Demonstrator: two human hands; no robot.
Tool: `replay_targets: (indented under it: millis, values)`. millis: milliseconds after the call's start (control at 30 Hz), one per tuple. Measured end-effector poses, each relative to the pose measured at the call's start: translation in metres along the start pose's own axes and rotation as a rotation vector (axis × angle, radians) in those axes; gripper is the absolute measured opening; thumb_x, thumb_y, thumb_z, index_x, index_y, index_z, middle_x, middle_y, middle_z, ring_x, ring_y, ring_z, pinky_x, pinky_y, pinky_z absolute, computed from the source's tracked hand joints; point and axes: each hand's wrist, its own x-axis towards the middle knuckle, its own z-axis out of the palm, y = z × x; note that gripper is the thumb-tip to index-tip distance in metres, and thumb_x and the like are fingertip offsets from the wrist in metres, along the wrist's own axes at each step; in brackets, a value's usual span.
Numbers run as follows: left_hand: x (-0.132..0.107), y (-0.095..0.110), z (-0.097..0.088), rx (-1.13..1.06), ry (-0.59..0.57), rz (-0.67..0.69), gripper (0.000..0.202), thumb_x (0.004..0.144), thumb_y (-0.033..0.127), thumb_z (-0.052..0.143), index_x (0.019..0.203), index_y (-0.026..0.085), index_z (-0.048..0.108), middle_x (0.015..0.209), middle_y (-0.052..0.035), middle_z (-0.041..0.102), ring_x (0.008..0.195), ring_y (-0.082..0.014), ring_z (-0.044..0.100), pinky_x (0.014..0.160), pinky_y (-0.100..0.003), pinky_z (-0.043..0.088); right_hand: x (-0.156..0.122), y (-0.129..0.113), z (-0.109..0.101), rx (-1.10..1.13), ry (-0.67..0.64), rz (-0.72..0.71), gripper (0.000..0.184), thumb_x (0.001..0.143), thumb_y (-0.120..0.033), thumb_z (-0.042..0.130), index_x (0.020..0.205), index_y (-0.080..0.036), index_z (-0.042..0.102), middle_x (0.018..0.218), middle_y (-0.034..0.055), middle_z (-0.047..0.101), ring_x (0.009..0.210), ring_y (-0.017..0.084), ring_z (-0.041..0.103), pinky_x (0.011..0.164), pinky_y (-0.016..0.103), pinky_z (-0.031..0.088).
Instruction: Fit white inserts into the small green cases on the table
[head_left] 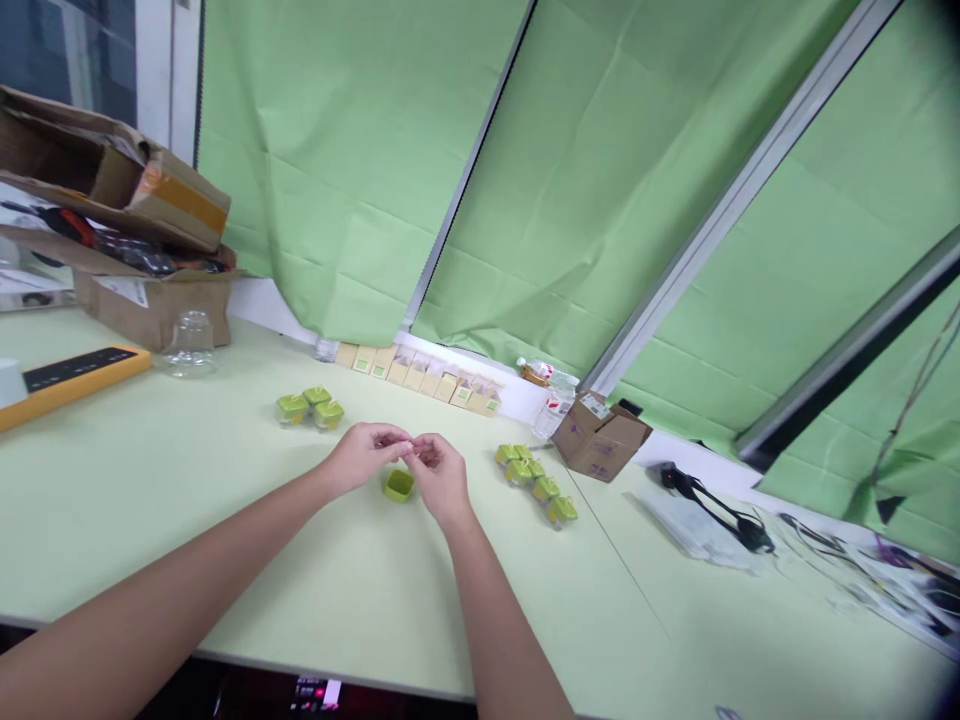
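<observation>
My left hand (366, 458) and my right hand (439, 475) meet at the fingertips over the middle of the table, both closed in a pinch. Whatever sits between the fingertips is too small and too covered to name. Just below them a small green square cup (398, 486) stands on the table, its opening facing up. To the left is a cluster of small clear containers with green lids (309, 407). Several more green-lidded containers (534, 482) form a slanting group to the right of my right hand.
Small cardboard boxes (418, 375) line the table's back edge. A glass jar (191, 345), a yellow-and-black device (82, 380) and stacked cartons (150, 290) stand left. On the right are plastic bottles (553, 410), a brown box (600, 438), a black strap (712, 510) and cables (840, 560).
</observation>
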Motion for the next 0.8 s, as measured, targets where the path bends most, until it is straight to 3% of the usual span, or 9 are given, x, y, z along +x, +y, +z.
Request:
replay_targets:
  millis: [300, 433, 533, 700, 800]
  values:
    - [-0.001, -0.001, -0.002, 0.01, 0.006, 0.045, 0.021, 0.075, 0.034, 0.068, 0.085, 0.016, 0.074, 0.081, -0.0048, 0.073, 0.076, -0.0184, 0.066, 0.072, -0.029, 0.053, -0.001, -0.005, -0.003, -0.108, -0.036, -0.005, 0.021, 0.078, -0.04, 0.066, 0.084, -0.02, 0.065, 0.079, 0.0004, 0.066, 0.066, 0.013, 0.057, 0.06, 0.024, 0.046]
    - [-0.002, -0.001, -0.002, 0.005, 0.008, 0.058, 0.02, 0.075, 0.034, 0.069, 0.083, 0.017, 0.075, 0.084, -0.0057, 0.073, 0.08, -0.0198, 0.067, 0.074, -0.03, 0.053, -0.005, -0.008, -0.003, -0.19, 0.004, -0.079, 0.018, 0.077, -0.035, 0.068, 0.088, -0.021, 0.064, 0.086, 0.0009, 0.069, 0.08, 0.015, 0.062, 0.069, 0.026, 0.048]
    - [-0.002, 0.0, 0.0, 0.013, 0.004, 0.042, 0.023, 0.074, 0.038, 0.07, 0.081, 0.017, 0.075, 0.085, -0.0061, 0.072, 0.081, -0.0205, 0.067, 0.074, -0.03, 0.053, -0.007, -0.01, -0.002, -0.286, 0.027, -0.151, 0.015, 0.08, -0.032, 0.063, 0.092, -0.023, 0.064, 0.084, -0.0002, 0.069, 0.079, 0.015, 0.061, 0.07, 0.027, 0.047]
    - [-0.004, 0.002, 0.002, 0.111, -0.001, 0.07, 0.039, 0.081, 0.048, 0.061, 0.105, 0.018, 0.069, 0.095, -0.0058, 0.07, 0.085, -0.0193, 0.065, 0.076, -0.03, 0.052, -0.005, -0.01, -0.004, -0.344, 0.074, -0.222, 0.024, 0.085, -0.025, 0.053, 0.105, -0.024, 0.067, 0.085, 0.0022, 0.068, 0.072, 0.015, 0.059, 0.067, 0.026, 0.048]
    - [-0.009, -0.001, 0.001, 0.343, 0.01, 0.106, 0.053, 0.075, 0.055, 0.064, 0.115, 0.02, 0.062, 0.107, -0.0074, 0.065, 0.088, -0.0213, 0.063, 0.073, -0.031, 0.051, -0.001, -0.006, -0.009, -0.289, 0.182, -0.163, 0.021, 0.085, -0.03, 0.055, 0.097, -0.02, 0.069, 0.085, 0.0043, 0.069, 0.068, 0.014, 0.06, 0.065, 0.026, 0.05]
